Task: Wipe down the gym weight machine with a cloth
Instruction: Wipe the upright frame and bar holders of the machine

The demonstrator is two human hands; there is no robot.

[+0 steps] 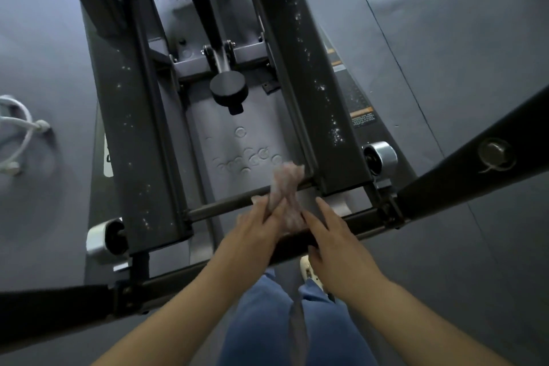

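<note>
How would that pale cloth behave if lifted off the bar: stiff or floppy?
Probably floppy: the cloth drapes crumpled over the thin bar and bunches under the left hand. Likely light, since it sags little. It could slide along the smooth bar.
</note>
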